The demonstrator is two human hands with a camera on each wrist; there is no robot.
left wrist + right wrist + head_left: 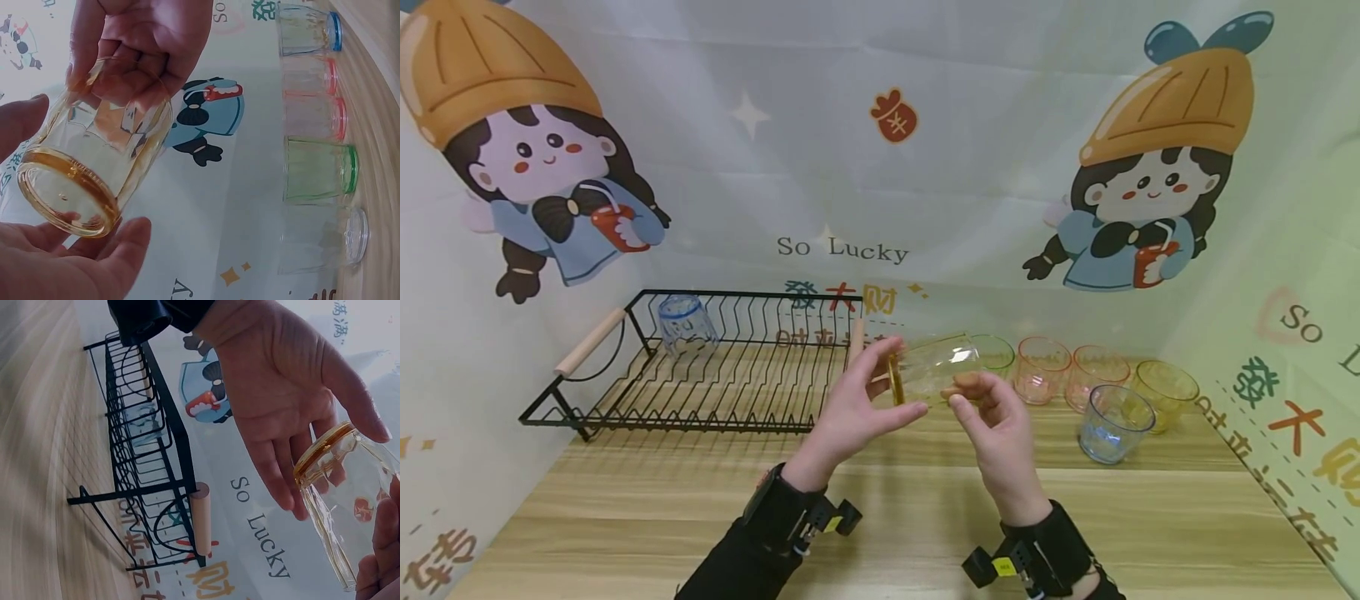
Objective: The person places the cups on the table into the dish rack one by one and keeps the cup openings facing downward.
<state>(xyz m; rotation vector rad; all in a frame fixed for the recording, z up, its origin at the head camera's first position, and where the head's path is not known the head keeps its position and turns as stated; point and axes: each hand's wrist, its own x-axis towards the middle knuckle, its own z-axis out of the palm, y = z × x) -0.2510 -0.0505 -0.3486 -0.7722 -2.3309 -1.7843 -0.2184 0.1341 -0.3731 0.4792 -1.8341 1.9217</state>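
Frame centre: right hand (1006,427) fingers pinched transparent amber glass tumbler (934,367); left hand (848,408) fingers spread about base, contact unclear. Slack pinch risked drop onto pale wood-grain counter (910,533).

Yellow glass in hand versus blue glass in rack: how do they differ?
Pose: the yellow glass is tipped sideways in the air; the blue glass stands upside down.
Support: the right hand pinches the yellow glass; the rack holds the blue glass.
Tint: the yellow glass is amber, the blue glass blue.
Both are see-through.
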